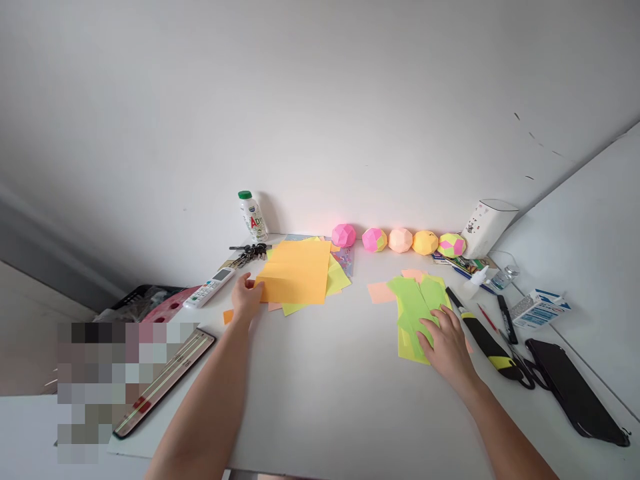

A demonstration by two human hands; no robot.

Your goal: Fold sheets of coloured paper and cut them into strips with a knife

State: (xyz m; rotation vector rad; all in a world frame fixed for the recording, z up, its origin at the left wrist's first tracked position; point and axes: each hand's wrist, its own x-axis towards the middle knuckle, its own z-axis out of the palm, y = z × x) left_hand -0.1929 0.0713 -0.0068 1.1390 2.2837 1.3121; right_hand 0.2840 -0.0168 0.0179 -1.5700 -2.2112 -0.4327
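Observation:
At the lower left corner of an orange paper sheet (pixel 295 270), my left hand (pixel 247 298) has its thumb and fingers closed on the edge. The sheet lies over a pile of yellow, green and peach papers (pixel 338 277). Light green paper pieces (pixel 414 303) overlap on the right, with yellow ones under them. My right hand (pixel 446 339) rests over their right side, fingers spread and apart. A loose peach paper piece (pixel 380 293) sticks out to their left.
Several faceted paper balls (pixel 401 240) stand along the wall. A bottle (pixel 254 217), keys (pixel 250 253), a remote (pixel 209 287) and a ruler-like strip (pixel 167 380) are left. A utility knife (pixel 493 343), scissors (pixel 531 372), glue bottle (pixel 475 283) and black case (pixel 575 390) lie right.

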